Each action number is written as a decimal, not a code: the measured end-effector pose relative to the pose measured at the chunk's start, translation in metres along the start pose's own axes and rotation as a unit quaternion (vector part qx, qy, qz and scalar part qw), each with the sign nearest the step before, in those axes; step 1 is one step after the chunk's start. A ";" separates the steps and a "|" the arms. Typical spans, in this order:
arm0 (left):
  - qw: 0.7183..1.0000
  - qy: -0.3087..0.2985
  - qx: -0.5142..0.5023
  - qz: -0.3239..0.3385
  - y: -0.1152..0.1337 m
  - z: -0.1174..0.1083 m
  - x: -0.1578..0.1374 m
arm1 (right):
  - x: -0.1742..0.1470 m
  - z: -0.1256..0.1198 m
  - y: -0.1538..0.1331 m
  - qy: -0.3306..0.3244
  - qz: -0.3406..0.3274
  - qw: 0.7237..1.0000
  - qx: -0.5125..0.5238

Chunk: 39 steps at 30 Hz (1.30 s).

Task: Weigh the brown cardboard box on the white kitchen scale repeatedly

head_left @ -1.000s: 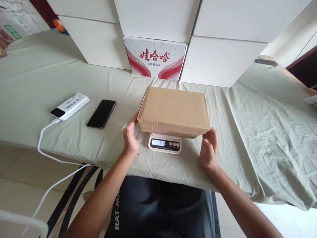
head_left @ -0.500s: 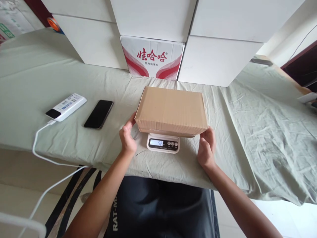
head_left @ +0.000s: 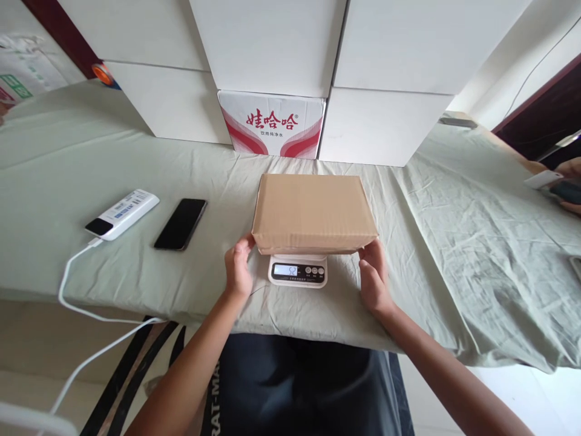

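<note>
A brown cardboard box (head_left: 313, 206) lies over a small white digital scale (head_left: 298, 283), covering its weighing plate. The scale's lit display reads what looks like 52. My left hand (head_left: 238, 266) is closed at the box's near left corner, its fingertips partly hidden behind the edge. At the near right corner my right hand (head_left: 374, 275) grips the box from the side, fingers partly under it. Whether the box rests fully on the plate cannot be made out.
Left of the box lie a black phone (head_left: 181, 224) and a white power bank (head_left: 122, 214) with a white cable (head_left: 75, 303). White cartons (head_left: 376, 124) and a red-printed carton (head_left: 272, 124) stack behind. At the right edge, another person's hand (head_left: 572, 172) holds something.
The view has tilted upward slightly. The box appears more level and squarer over the scale, both hands still at its near corners. Another person's hand has come into view at the right.
</note>
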<state>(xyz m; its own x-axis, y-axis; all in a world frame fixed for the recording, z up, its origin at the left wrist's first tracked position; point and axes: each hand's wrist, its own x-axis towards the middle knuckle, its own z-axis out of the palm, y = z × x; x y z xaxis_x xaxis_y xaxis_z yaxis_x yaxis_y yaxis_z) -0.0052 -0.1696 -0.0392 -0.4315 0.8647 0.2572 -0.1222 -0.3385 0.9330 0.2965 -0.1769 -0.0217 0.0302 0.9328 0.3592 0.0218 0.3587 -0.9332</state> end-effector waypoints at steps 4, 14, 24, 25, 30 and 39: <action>0.995 -0.096 -0.036 0.007 0.041 0.012 0.011 | 0.017 -0.003 -0.025 -0.015 0.025 0.999 0.031; 0.993 -0.093 -0.058 -0.050 -0.063 0.051 0.144 | 0.130 0.030 0.050 0.027 0.001 0.999 0.037; 0.984 -0.161 -0.025 -0.071 -0.077 0.044 0.146 | 0.127 0.029 0.074 -0.031 0.038 0.998 0.032; 0.984 -0.162 -0.018 -0.074 -0.078 0.045 0.145 | 0.127 0.030 0.072 -0.034 0.041 0.998 0.032; 0.985 -0.159 -0.018 -0.063 -0.081 0.047 0.143 | 0.127 0.033 0.065 -0.039 0.042 0.997 0.042; 0.986 -0.159 -0.021 -0.051 -0.084 0.048 0.144 | 0.129 0.034 0.063 -0.038 0.021 0.999 0.019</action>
<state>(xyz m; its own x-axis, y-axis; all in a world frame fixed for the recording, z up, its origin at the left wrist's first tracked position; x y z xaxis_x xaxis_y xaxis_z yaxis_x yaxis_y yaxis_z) -0.0140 0.0011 -0.0688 -0.1140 0.9654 0.2344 -0.1894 -0.2528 0.9488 0.2681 -0.0330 -0.0348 -0.0454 0.9464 0.3199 -0.0162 0.3195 -0.9474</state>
